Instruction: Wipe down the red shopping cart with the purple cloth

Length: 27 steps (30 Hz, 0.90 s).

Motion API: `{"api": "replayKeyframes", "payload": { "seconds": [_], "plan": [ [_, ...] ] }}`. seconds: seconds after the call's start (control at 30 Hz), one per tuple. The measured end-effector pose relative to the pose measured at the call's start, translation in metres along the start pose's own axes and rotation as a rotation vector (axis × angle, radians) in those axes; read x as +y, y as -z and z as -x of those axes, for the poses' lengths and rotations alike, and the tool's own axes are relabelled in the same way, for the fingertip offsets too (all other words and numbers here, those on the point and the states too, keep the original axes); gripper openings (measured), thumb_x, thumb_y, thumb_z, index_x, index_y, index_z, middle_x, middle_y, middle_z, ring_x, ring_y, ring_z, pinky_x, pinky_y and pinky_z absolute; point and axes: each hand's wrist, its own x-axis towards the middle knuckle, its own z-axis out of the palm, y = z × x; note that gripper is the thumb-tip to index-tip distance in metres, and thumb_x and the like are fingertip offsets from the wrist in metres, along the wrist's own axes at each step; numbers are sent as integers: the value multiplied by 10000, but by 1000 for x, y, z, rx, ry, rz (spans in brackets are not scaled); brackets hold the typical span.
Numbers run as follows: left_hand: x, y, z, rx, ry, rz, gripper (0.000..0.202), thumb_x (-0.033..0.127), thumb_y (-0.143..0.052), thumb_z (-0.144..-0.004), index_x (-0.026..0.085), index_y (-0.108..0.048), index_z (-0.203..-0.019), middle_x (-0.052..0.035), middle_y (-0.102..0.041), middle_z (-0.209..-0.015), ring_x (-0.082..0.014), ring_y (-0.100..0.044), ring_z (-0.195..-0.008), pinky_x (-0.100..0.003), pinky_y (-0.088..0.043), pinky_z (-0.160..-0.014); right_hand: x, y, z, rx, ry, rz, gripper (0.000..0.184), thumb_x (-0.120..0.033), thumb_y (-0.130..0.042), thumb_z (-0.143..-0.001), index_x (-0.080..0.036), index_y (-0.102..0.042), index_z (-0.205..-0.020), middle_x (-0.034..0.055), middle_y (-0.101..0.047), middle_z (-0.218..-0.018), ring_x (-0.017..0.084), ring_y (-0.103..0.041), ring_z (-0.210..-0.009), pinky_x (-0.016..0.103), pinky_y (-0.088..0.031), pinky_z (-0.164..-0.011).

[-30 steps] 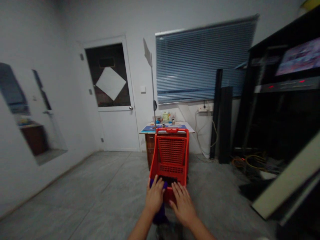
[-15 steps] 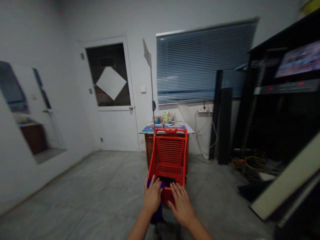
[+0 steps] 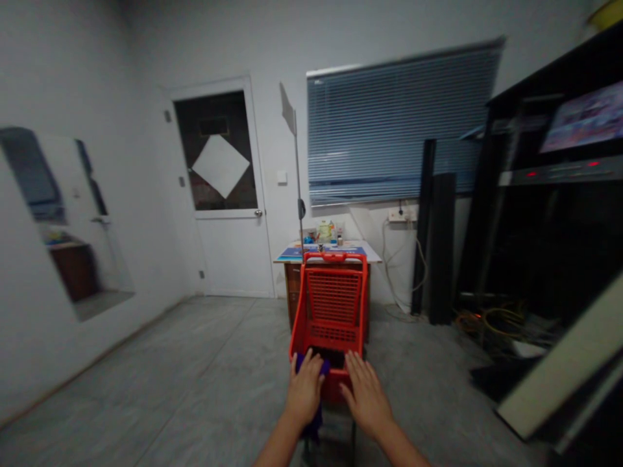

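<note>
A red plastic shopping trolley [image 3: 334, 305] with a mesh back stands in front of me on the grey floor. My left hand [image 3: 305, 389] presses a purple cloth [image 3: 315, 423] against the trolley's near edge, and the cloth hangs down below my palm. My right hand [image 3: 366, 395] rests beside it, fingers spread, on or just over the red rim, holding nothing. Something dark lies inside the trolley [image 3: 331, 357], partly hidden by my hands.
Behind the trolley stands a wooden desk [image 3: 326, 285] with bottles and papers on top. A thin metal pole [image 3: 296, 188] rises there. Tall black panels [image 3: 438, 240] lean by the wall, cables [image 3: 487, 321] lie on the floor, and a black cabinet [image 3: 555, 227] fills the right.
My right hand has moved a little to the right, away from my left hand, and its fingers now spread wider. The whole view has shifted slightly with my head.
</note>
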Motion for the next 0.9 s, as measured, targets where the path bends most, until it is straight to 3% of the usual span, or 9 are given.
{"api": "replayKeyframes", "payload": {
  "seconds": [0.33,0.53,0.63,0.77,0.9],
  "plan": [
    [24,1,-8,-73,-35,-2,385,216,-421,-949,270,-519,-1317,-31,-563,-1372,-233,-416,-1342,-578,-155,-1164,3,-5,2,-10,15,-56,677,-596,-281,-949,-184,-266,-1487,48,-245,-1550,232,-158,-1441,444,-189,-1172],
    [9,8,-6,-72,-33,-26,355,215,-426,-949,268,-547,-1279,-24,-594,-1337,-220,-442,-1323,-569,-121,-1174,2,-4,3,-9,3,-91,669,-587,-277,-953,-203,-223,-1498,34,-221,-1558,226,-142,-1444,457,-176,-1173],
    [10,4,-6,-44,-16,-60,355,218,-406,-956,251,-553,-1277,-36,-579,-1354,-225,-427,-1335,-558,-136,-1173,-2,-8,2,0,10,-101,680,-595,-280,-949,-199,-223,-1499,38,-216,-1558,234,-139,-1444,466,-171,-1173],
    [18,-3,-8,-60,-94,-84,393,226,-423,-948,267,-507,-1330,-38,-554,-1381,-225,-414,-1342,-544,-151,-1172,-5,-7,1,7,-9,-103,683,-602,-280,-947,-195,-248,-1494,41,-217,-1556,237,-150,-1442,461,-170,-1175],
    [10,-5,-6,-48,-103,-95,386,227,-431,-944,285,-524,-1314,-31,-565,-1369,-232,-423,-1336,-552,-129,-1173,-7,-1,1,-27,-17,-87,698,-615,-261,-946,-176,-261,-1488,35,-200,-1557,225,-141,-1443,446,-150,-1182]
  ]
}}
